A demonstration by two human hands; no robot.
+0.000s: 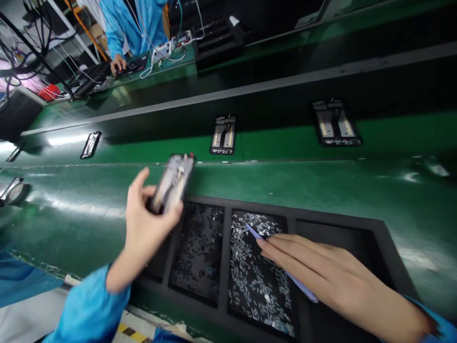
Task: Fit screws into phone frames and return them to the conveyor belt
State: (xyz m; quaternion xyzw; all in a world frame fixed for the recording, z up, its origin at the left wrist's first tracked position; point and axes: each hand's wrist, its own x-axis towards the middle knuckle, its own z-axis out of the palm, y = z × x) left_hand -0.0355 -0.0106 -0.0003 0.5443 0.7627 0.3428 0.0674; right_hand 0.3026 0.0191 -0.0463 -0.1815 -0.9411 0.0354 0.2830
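Note:
My left hand point(144, 228) grips a dark phone frame point(173, 183) and holds it tilted above the left end of a black foam tray point(303, 216). My right hand point(321, 274) lies over the tray with fingers stretched forward, pinching a thin purple tool point(253, 233) whose tip points into a compartment full of several small silvery parts point(255, 281). The compartment to its left holds several small dark parts point(198, 250).
Several more phone frames lie on the green conveyor belt: one point(223, 135) ahead, one point(335, 123) at the right, one point(90, 144) at the left. Across the line, a person in a blue coat point(130, 24) rests a hand on a device amid white cables.

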